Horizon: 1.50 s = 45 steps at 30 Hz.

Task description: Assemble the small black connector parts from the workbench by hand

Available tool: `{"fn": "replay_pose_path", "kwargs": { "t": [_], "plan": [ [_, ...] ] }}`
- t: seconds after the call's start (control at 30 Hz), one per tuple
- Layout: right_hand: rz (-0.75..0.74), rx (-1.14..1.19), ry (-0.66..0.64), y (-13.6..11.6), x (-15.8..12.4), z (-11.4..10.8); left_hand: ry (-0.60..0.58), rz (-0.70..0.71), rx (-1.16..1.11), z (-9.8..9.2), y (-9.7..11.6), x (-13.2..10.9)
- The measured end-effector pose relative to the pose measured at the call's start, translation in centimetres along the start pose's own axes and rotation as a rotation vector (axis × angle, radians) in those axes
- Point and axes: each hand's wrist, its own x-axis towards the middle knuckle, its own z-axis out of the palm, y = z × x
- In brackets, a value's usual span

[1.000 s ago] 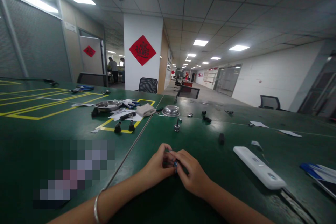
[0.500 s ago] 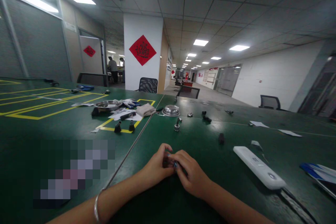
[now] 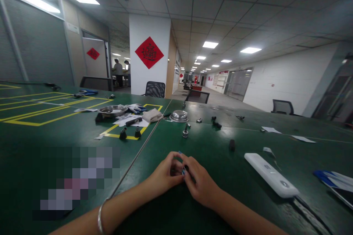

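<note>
A small dark part (image 3: 176, 171) sits near the middle of the green table (image 3: 82, 137), pinched between both hands; the left hand (image 3: 164, 175) curls its fingers around it from the left, a thin metal bangle (image 3: 99, 219) on that wrist; the right hand (image 3: 202, 186) grips it from the right, blue-painted nails over it; its shape is mostly hidden by the fingers. Further off, a domed steel bowl (image 3: 179, 116) lies upside down; to its left a shallow steel dish (image 3: 112, 110) rests among papers, contents too small to tell. A small metal fitting (image 3: 185, 132) stands between bowl and hands; a smooth white oblong device (image 3: 271, 175) lies to the right; a short black cylinder (image 3: 232, 144) is beyond it.
</note>
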Motion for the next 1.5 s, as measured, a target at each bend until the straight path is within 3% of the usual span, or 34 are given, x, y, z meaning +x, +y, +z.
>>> {"fn": "replay_pose_path", "kwargs": {
  "t": [0.23,0.9,1.17,1.5],
  "plan": [
    [0.062,0.013,0.032,0.37,-0.09,0.39,0.007,0.005,0.023,-0.18,-0.63,0.14],
    [-0.019,0.051,0.021,0.00,-0.13,-0.20,0.014,0.005,0.017,-0.01,-0.12,-0.03],
    [0.090,0.040,0.066,-0.01,-0.03,0.12,0.020,0.028,0.073,-0.10,-0.38,0.03],
    [0.052,0.082,0.076,0.36,-0.12,0.19,0.006,0.013,0.081,-0.03,0.01,-0.14]
  ]
}}
